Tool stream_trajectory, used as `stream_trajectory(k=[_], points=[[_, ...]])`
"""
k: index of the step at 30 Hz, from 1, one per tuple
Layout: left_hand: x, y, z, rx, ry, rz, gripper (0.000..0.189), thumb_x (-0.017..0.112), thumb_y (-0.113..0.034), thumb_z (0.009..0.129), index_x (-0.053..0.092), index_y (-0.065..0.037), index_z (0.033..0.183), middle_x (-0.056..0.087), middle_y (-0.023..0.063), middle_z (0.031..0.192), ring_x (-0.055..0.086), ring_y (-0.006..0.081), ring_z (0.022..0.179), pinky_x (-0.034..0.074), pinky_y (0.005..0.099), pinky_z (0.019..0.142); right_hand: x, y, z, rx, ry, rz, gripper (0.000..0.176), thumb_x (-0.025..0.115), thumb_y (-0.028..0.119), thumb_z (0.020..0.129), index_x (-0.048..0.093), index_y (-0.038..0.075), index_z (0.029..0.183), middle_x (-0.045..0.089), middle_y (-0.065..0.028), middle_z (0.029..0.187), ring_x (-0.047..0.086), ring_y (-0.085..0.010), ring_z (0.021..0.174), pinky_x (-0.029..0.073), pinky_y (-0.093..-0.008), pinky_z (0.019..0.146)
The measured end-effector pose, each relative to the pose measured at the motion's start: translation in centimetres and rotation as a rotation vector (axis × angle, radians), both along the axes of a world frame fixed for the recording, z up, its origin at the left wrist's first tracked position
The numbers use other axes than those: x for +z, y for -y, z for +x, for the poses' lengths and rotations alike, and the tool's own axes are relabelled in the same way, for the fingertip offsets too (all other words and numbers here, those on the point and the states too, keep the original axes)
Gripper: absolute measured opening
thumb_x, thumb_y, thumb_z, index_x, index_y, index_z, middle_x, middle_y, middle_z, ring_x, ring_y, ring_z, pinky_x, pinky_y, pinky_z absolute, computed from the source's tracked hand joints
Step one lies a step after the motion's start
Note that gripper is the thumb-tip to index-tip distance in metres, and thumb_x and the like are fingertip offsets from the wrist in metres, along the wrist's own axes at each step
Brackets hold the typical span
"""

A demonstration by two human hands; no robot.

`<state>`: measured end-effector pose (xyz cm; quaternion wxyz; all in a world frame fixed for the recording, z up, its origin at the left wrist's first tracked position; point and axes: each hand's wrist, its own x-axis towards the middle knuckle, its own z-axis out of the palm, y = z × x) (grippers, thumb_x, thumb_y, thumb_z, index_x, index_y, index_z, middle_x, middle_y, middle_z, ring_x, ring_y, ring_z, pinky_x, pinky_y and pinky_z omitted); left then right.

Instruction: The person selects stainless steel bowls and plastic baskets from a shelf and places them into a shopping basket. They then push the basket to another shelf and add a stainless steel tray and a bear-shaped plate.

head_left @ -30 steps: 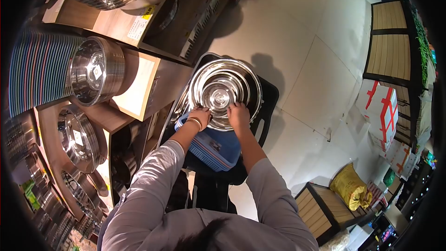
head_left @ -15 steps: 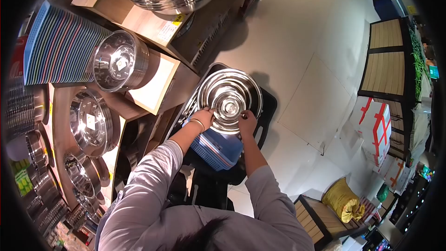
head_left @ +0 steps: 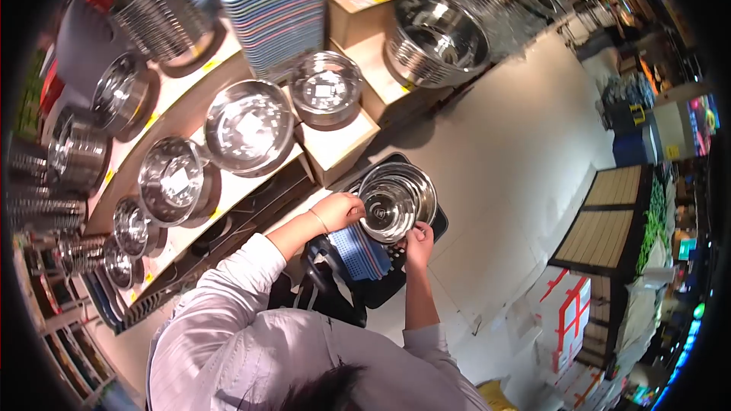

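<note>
Between my hands is a shiny stainless steel basin (head_left: 390, 215), lifted a little and tilted in front of other steel basins (head_left: 426, 186). My left hand (head_left: 341, 211) pinches its left rim, with a thin bracelet at the wrist. The fingers of my right hand (head_left: 418, 245) close on the near right rim. Under and nearer to me sit stacked blue perforated plastic baskets (head_left: 356, 257). All of these rest on a black cart (head_left: 384, 289), partly hidden by my arms and the basins.
At the left, stepped wooden shelves (head_left: 335, 144) carry steel bowls (head_left: 250, 128), a tall stack of plastic baskets (head_left: 270, 23) and large steel basins (head_left: 438, 42). Tiled floor (head_left: 495, 160) lies to the right. White boxes with red tape (head_left: 563, 312) stand beside wooden-panelled crates (head_left: 598, 221).
My view has turned toward the shelves. The steel basin in my hands now sits higher and tilted against the nested basins, and my right hand has closed on its near rim.
</note>
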<state>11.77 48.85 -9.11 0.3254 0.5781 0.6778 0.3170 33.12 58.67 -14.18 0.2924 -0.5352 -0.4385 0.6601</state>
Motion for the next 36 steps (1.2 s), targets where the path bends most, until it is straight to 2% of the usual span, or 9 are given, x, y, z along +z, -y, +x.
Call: stream_trajectory(k=[5,7,11,12,16,21,30,33,36], points=[[4.9,8.1,-3.2,0.191,0.028,0.159,0.013,0.062,-0.017,0.071,0.059,-0.008,0.081,0.054,0.0067,0.063,0.055,0.0221,0.059,0.045,0.0323,0.057,5.3,5.3,-4.3,0.152,-0.032,0.063,0.033,0.052,-0.004,0.074,0.042,-0.002,0.105,0.058,-0.0112,0.082,0.054,-0.0131,0.053,0.044,-0.0221,0.046],[7.5,12.0,-5.2,0.227,0.037,0.122,0.017,0.062,-0.017,0.072,0.058,-0.006,0.084,0.051,0.0067,0.060,0.052,0.0190,0.055,0.043,0.0298,0.055,7.3,8.0,-6.9,0.230,-0.092,0.058,0.032,0.053,-0.001,0.077,0.042,-0.001,0.107,0.057,-0.0094,0.089,0.055,-0.0121,0.064,0.045,-0.0216,0.050],[11.5,21.4,-8.1,0.449,0.100,0.221,0.017,0.062,-0.014,0.072,0.057,-0.005,0.085,0.045,0.0021,0.056,0.046,0.0115,0.050,0.039,0.0253,0.050,11.3,14.0,-12.8,0.425,-0.233,0.093,0.030,0.052,-0.003,0.079,0.041,-0.002,0.107,0.056,-0.0113,0.093,0.054,-0.0113,0.060,0.047,-0.0215,0.051],[12.0,23.9,-8.5,0.506,0.113,0.185,0.028,0.063,-0.014,0.074,0.054,-0.005,0.098,0.046,0.0018,0.058,0.046,0.0106,0.050,0.039,0.0244,0.050,12.4,15.6,-14.2,0.480,-0.257,0.100,0.030,0.052,-0.002,0.079,0.041,-0.002,0.107,0.055,-0.0119,0.093,0.055,-0.0116,0.060,0.047,-0.0219,0.051],[12.2,33.0,-9.9,0.859,0.115,0.244,0.064,0.065,-0.012,0.074,0.031,-0.002,0.128,0.050,0.0029,0.064,0.046,0.0074,0.053,0.040,0.0203,0.052,14.6,22.1,-19.6,0.727,-0.307,0.204,0.031,0.054,0.000,0.080,0.041,-0.001,0.108,0.055,-0.0101,0.093,0.057,-0.0119,0.064,0.048,-0.0223,0.054],[9.5,42.1,-10.5,1.130,0.325,0.410,0.049,0.060,-0.002,0.077,0.039,0.001,0.121,0.042,-0.0045,0.067,0.038,0.0005,0.055,0.032,0.0141,0.050,14.2,29.6,-25.4,0.977,-0.324,0.250,0.038,0.057,-0.001,0.077,0.039,-0.003,0.110,0.052,-0.0136,0.101,0.059,-0.0125,0.067,0.050,-0.0220,0.054],[7.2,50.1,-12.4,1.317,-0.034,0.152,0.048,0.058,-0.011,0.079,0.040,0.005,0.121,0.040,-0.0018,0.058,0.037,0.0052,0.052,0.036,0.0195,0.051,11.7,37.8,-32.6,1.102,-0.258,0.309,0.034,0.060,0.001,0.072,0.050,-0.003,0.105,0.059,-0.0105,0.085,0.060,-0.0133,0.058,0.049,-0.0231,0.051],[6.4,50.6,-13.3,1.338,-0.143,0.103,0.050,0.058,-0.014,0.078,0.039,0.005,0.120,0.054,0.0089,0.058,0.052,0.0143,0.049,0.043,0.0276,0.052,10.7,38.5,-33.9,1.091,-0.148,0.578,0.039,0.063,0.006,0.067,0.055,0.001,0.105,0.056,-0.0090,0.068,0.056,-0.0178,0.056,0.046,-0.0302,0.057],[6.0,50.8,-13.8,1.251,-0.171,0.028,0.050,0.057,-0.014,0.078,0.039,0.006,0.121,0.057,0.0112,0.060,0.056,0.0153,0.051,0.044,0.0280,0.052,10.5,38.5,-34.3,1.138,-0.050,0.733,0.043,0.062,0.004,0.069,0.051,-0.001,0.110,0.056,-0.0064,0.068,0.056,-0.0130,0.055,0.046,-0.0269,0.052]])
